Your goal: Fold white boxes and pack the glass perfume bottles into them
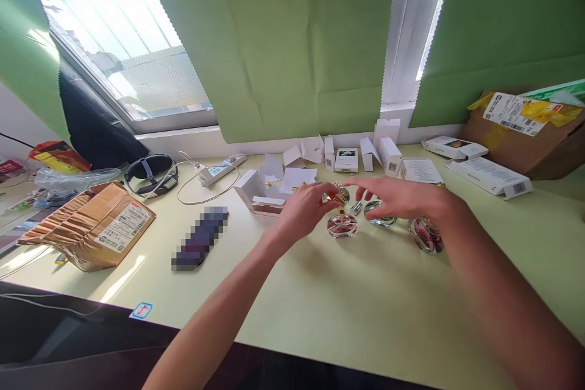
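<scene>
Both my arms reach over a pale green table [347, 298]. My left hand [308, 207] is closed in a pinch on a small gold cap [338, 197], just above a round glass perfume bottle [342, 225] with pink liquid. My right hand [402, 198] hovers with fingers stretched out flat over a second clear round bottle [380, 218], not gripping it. A third round pinkish bottle [425, 235] stands under my right wrist.
Several small white boxes [346, 159] and folded paper leaflets [297, 178] lie behind the bottles. Cardboard parcels sit at the far right [525, 134] and at the left [98, 222]. A power strip [222, 169], a black strap [148, 173] and a blurred dark object [200, 237] lie left.
</scene>
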The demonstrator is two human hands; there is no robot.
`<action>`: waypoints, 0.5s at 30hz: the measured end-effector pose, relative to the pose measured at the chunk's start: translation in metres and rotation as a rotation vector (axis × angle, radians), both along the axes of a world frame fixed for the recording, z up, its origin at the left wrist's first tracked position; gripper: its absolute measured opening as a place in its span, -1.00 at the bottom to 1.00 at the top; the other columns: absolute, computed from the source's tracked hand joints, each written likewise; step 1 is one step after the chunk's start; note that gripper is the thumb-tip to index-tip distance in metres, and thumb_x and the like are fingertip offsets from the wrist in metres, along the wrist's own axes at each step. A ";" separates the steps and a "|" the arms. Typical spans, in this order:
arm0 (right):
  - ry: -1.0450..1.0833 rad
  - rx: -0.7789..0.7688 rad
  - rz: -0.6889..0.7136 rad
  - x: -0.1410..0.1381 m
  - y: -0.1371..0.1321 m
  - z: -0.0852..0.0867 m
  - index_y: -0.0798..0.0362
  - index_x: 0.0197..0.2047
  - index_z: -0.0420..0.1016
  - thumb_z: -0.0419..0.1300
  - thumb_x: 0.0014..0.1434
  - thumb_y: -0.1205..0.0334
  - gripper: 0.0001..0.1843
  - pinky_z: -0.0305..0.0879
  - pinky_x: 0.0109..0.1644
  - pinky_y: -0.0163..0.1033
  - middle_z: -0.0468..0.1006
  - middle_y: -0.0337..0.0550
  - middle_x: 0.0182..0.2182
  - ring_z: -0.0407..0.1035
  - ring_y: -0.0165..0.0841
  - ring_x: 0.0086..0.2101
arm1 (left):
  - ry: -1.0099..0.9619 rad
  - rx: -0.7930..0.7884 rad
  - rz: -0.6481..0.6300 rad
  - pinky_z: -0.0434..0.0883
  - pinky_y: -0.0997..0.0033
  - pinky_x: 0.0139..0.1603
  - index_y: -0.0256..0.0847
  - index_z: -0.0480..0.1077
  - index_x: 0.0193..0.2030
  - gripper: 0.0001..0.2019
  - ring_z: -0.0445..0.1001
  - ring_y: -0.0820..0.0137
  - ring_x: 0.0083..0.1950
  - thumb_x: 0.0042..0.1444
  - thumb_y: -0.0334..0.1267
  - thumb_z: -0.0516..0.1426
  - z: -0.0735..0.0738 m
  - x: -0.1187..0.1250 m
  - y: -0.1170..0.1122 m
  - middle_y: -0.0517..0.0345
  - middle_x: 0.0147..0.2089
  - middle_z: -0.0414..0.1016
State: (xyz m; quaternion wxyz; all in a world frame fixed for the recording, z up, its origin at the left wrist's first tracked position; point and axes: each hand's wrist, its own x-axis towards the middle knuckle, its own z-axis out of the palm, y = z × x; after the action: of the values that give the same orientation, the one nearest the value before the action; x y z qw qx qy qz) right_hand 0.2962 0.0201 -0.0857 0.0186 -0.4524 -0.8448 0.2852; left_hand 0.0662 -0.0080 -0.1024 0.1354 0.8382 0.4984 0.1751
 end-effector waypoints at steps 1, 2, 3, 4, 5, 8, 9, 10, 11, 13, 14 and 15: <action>0.002 -0.004 -0.001 0.000 0.000 -0.001 -0.17 0.47 0.03 0.25 0.08 0.22 -0.08 0.33 0.03 -0.17 0.50 -0.08 0.13 0.45 -0.15 0.00 | -0.022 -0.004 -0.039 0.35 0.34 -0.20 -0.05 0.45 0.01 -0.77 0.50 0.33 -0.22 0.33 -0.09 0.08 0.001 0.001 -0.002 0.17 -0.10 0.57; 0.002 -0.010 -0.004 0.000 0.000 -0.001 -0.16 0.47 0.03 0.25 0.08 0.21 -0.08 0.33 0.04 -0.17 0.50 -0.08 0.13 0.45 -0.15 0.01 | -0.028 -0.004 -0.069 0.35 0.35 -0.22 -0.04 0.47 0.00 -0.77 0.50 0.34 -0.24 0.34 -0.09 0.07 0.000 0.002 -0.004 0.17 -0.12 0.56; 0.001 -0.015 -0.007 -0.001 0.000 -0.001 -0.15 0.47 0.03 0.26 0.08 0.21 -0.08 0.32 0.04 -0.17 0.50 -0.08 0.13 0.44 -0.14 0.02 | -0.023 0.002 -0.090 0.34 0.36 -0.24 -0.05 0.50 -0.01 -0.77 0.49 0.35 -0.25 0.34 -0.10 0.06 -0.002 0.002 -0.005 0.16 -0.14 0.56; 0.001 -0.017 -0.011 -0.001 -0.001 -0.001 -0.14 0.47 0.03 0.26 0.08 0.21 -0.08 0.32 0.05 -0.17 0.50 -0.08 0.14 0.44 -0.14 0.03 | -0.016 0.012 -0.102 0.33 0.36 -0.25 -0.05 0.51 -0.02 -0.76 0.48 0.35 -0.26 0.35 -0.12 0.04 -0.005 0.003 -0.006 0.14 -0.14 0.55; 0.002 -0.020 -0.012 -0.002 -0.001 -0.001 -0.14 0.47 0.03 0.26 0.08 0.20 -0.08 0.32 0.06 -0.17 0.50 -0.07 0.14 0.43 -0.13 0.04 | -0.010 0.025 -0.109 0.33 0.35 -0.25 -0.05 0.52 -0.03 -0.76 0.48 0.35 -0.25 0.36 -0.15 0.03 -0.008 0.004 -0.007 0.13 -0.13 0.54; 0.005 -0.028 -0.010 -0.003 -0.003 0.002 -0.11 0.48 0.02 0.26 0.09 0.22 -0.08 0.31 0.08 -0.17 0.50 -0.07 0.13 0.42 -0.13 0.06 | -0.015 0.058 -0.153 0.36 0.32 -0.16 -0.05 0.51 0.03 -0.74 0.51 0.29 -0.14 0.36 -0.16 0.03 -0.018 0.005 -0.006 0.07 -0.04 0.54; 0.004 -0.032 -0.009 -0.004 -0.004 0.002 -0.10 0.48 0.02 0.26 0.09 0.22 -0.08 0.31 0.08 -0.17 0.50 -0.07 0.13 0.42 -0.13 0.06 | -0.026 0.068 -0.170 0.37 0.31 -0.12 -0.06 0.50 0.06 -0.73 0.51 0.27 -0.08 0.37 -0.16 0.04 -0.022 0.006 -0.006 0.06 -0.01 0.53; 0.001 -0.033 -0.009 -0.005 -0.004 0.003 -0.10 0.48 0.02 0.25 0.09 0.23 -0.08 0.32 0.07 -0.17 0.51 -0.06 0.13 0.41 -0.14 0.06 | -0.041 0.076 -0.180 0.38 0.31 -0.09 -0.07 0.49 0.08 -0.73 0.50 0.25 -0.03 0.37 -0.15 0.04 -0.025 0.006 -0.005 0.04 0.01 0.53; -0.004 -0.030 -0.007 -0.005 -0.005 0.003 -0.10 0.48 0.02 0.25 0.09 0.23 -0.08 0.32 0.06 -0.18 0.50 -0.06 0.13 0.41 -0.14 0.06 | -0.057 0.083 -0.183 0.39 0.30 -0.07 -0.08 0.49 0.08 -0.73 0.50 0.24 0.00 0.36 -0.14 0.05 -0.028 0.007 -0.005 0.04 0.03 0.53; -0.018 -0.016 0.002 -0.006 -0.004 0.003 -0.11 0.47 0.03 0.25 0.09 0.25 -0.09 0.32 0.04 -0.18 0.50 -0.06 0.14 0.42 -0.14 0.06 | -0.091 0.092 -0.165 0.40 0.31 -0.06 -0.11 0.49 0.08 -0.72 0.50 0.25 0.00 0.35 -0.13 0.08 -0.034 0.007 -0.005 0.04 0.02 0.54; -0.023 -0.012 0.009 -0.007 -0.004 0.002 -0.12 0.47 0.04 0.25 0.09 0.25 -0.09 0.33 0.04 -0.18 0.50 -0.06 0.14 0.42 -0.14 0.05 | -0.103 0.095 -0.154 0.40 0.31 -0.06 -0.12 0.50 0.08 -0.72 0.50 0.26 -0.01 0.34 -0.12 0.09 -0.037 0.007 -0.004 0.04 -0.01 0.55; -0.024 -0.010 0.014 -0.007 -0.003 0.001 -0.12 0.47 0.04 0.25 0.10 0.25 -0.10 0.33 0.04 -0.18 0.50 -0.05 0.15 0.43 -0.14 0.06 | -0.112 0.101 -0.145 0.40 0.30 -0.06 -0.13 0.50 0.07 -0.72 0.49 0.26 -0.02 0.33 -0.11 0.10 -0.041 0.007 -0.004 0.05 -0.04 0.56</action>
State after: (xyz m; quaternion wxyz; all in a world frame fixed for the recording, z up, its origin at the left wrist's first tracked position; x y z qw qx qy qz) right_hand 0.2892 0.0167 -0.0850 0.0043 -0.4497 -0.8467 0.2843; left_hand 0.0728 -0.0118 -0.1432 0.1333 0.8667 0.4185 0.2364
